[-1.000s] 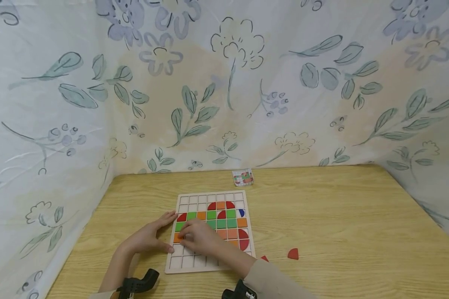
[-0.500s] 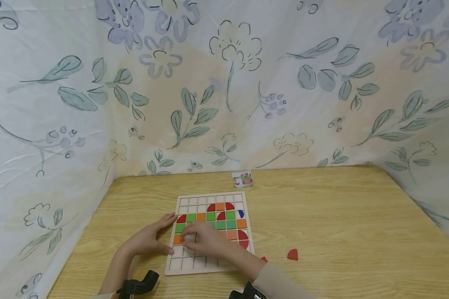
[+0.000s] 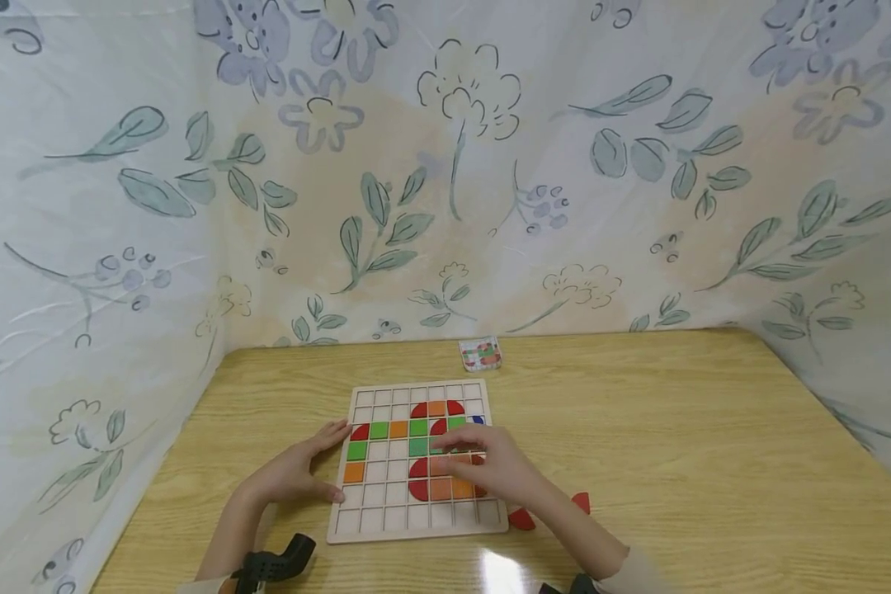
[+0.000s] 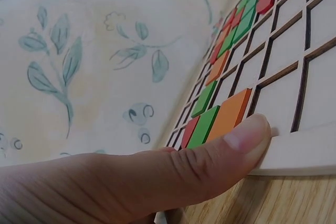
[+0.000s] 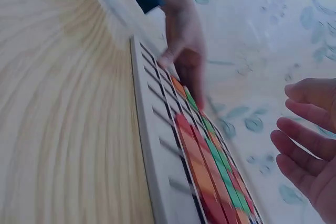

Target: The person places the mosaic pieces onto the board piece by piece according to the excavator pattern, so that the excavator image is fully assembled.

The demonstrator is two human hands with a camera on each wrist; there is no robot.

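Note:
A pale wooden grid board (image 3: 386, 521) lies on the table, with red, orange, green and blue flat pieces in its cells. My left hand (image 3: 293, 472) rests at its left edge; in the left wrist view, the thumb (image 4: 247, 137) presses the rim beside an orange square (image 4: 231, 113). Above the board's right half hovers my right hand (image 3: 493, 466), fingers loosely bent and holding nothing, as the right wrist view also shows. It hides several pieces. A green square (image 3: 357, 450) and a red quarter circle (image 3: 360, 432) sit along the left column.
Two loose red quarter-circle pieces lie right of the board, one (image 3: 522, 519) near its corner and one (image 3: 582, 500) partly behind my right forearm. A small pattern card (image 3: 481, 354) lies beyond the board. Flowered cloth (image 3: 460, 206) surrounds the wooden table (image 3: 676, 429).
My right hand has left the orange square in the left column and moved right across the board. That square stays in its cell. The left hand has not moved.

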